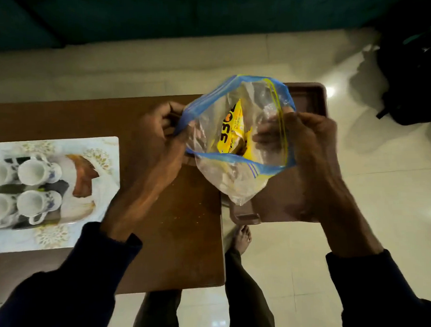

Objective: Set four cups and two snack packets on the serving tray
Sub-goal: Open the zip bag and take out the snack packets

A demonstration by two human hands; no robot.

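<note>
dark sleeves (pixel 67 298) framed the head view above a brown wooden table (pixel 178 238) on a pale glossy tiled floor (pixel 357 207). left hand (pixel 160 140) pinched the blue rim of a clear zip bag (pixel 235 138), and right hand (pixel 304 140) gripped the opposite rim, holding the mouth open. a yellow snack packet (pixel 233 131) lay inside the bag, between the two hands. four white cups (pixel 32 187) lay on a floral serving tray (pixel 91 148) at the left, well apart. a brown tray (pixel 312 96) sat partly hidden behind the bag.
</note>
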